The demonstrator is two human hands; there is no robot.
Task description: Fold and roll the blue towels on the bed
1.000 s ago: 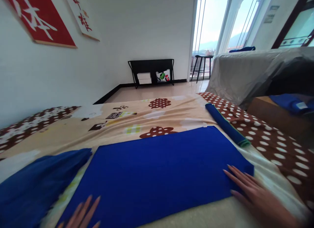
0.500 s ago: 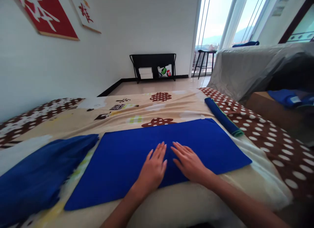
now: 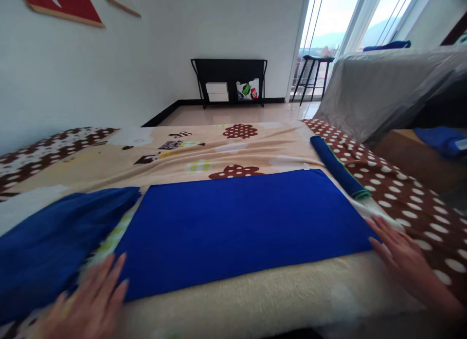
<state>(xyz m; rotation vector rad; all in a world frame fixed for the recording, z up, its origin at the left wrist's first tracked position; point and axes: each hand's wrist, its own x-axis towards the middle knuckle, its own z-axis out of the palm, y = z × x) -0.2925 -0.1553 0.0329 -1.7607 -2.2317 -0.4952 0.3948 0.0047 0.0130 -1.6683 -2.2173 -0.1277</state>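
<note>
The cloth (image 3: 241, 227) lies flat on the blanket (image 3: 270, 288). The left hand (image 3: 85, 302), fingers spread, is at its near left corner; the right hand (image 3: 403, 254), thumb apart, is at the near right. Light, even outward pressure should limit creasing.

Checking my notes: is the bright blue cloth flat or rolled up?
Flat: the bright blue cloth lies smoothly across the patterned blanket.

No text can be read, on the red hanging (image 3: 73, 8) or elsewhere.
</note>
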